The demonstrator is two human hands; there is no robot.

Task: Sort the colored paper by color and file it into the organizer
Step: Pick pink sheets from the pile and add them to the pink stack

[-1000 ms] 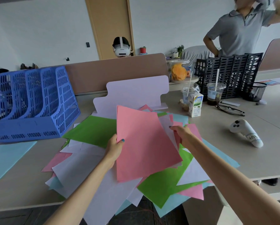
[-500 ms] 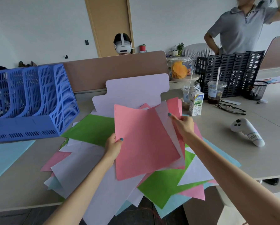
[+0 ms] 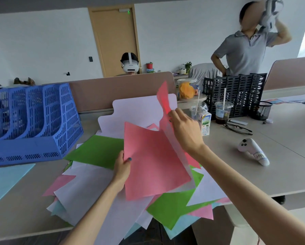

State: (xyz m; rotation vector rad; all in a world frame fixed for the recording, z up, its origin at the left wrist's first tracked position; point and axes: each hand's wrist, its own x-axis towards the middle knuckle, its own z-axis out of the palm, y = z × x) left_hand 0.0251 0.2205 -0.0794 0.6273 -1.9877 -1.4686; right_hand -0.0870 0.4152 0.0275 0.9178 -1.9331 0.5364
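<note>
Head view: left hand (image 3: 121, 167) grip pinches front pink sheet (image 3: 153, 161) by left edge; right hand (image 3: 185, 128) grip pinches raised pink sheet (image 3: 163, 98).

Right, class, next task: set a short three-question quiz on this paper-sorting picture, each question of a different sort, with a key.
1. True or false: the left hand grips a green paper sheet.
2. What does the right hand pinch? A the raised pink paper sheet; B a small milk carton; C a white plastic controller.
3. Fill in: the blue plastic mesh organizer stands to the ___ of the mixed pile of coloured paper.
Key: 1 false, it grips the large flat pink paper sheet; 2 A; 3 left.
</note>
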